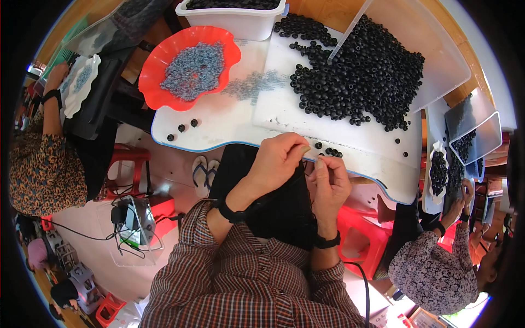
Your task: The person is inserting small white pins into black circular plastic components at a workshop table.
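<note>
Right, both my hands meet at the white board's (350, 136) near edge: left hand (276, 161) fingers pinched on a dark cord (298, 180), right hand (328, 177) fingertips closed around a black bead. Most beads (366, 71) lie unstrung in the heap; no labels visible.

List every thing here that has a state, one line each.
Left hand: fingers pinched shut at the table edge, item too small to tell.
Right hand: fingers pinched shut on thin dark thread.
Red scalloped plastic dish: holds small grey beads.
White rectangular plastic tub: filled with dark beads.
Black round beads: heaped loose.
</note>
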The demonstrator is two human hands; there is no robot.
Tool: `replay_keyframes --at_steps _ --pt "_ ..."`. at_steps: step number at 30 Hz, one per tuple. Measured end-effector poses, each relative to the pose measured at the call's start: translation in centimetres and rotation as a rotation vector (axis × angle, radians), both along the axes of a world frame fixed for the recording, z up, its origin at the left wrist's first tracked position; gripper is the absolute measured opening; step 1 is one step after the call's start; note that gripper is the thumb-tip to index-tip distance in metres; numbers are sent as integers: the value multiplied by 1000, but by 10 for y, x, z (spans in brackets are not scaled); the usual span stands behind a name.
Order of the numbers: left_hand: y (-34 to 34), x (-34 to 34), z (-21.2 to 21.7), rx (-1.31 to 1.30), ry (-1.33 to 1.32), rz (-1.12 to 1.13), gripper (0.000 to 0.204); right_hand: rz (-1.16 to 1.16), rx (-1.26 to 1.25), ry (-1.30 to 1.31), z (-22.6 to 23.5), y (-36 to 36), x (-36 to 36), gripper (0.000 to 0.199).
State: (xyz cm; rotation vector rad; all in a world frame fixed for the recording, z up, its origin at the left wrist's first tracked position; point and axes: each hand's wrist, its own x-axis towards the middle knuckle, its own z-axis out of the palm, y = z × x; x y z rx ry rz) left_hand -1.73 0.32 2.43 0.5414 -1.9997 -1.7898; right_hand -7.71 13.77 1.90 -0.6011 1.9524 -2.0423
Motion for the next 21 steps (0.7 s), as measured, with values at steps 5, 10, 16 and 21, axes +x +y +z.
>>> replay_keyframes --at_steps 5,10,16,21 --pt "10 -19 -3 -558 123 37 17 -74 -99 -118 9 7 -7 5" --pt "14 -31 -5 -778 -74 -56 19 -119 -33 -95 7 11 -9 7" --pt "14 -33 -11 -789 -116 -20 15 -83 -54 -126 9 9 -6 6" --pt "5 -25 -13 -400 23 31 19 -77 -26 -99 12 5 -5 5"
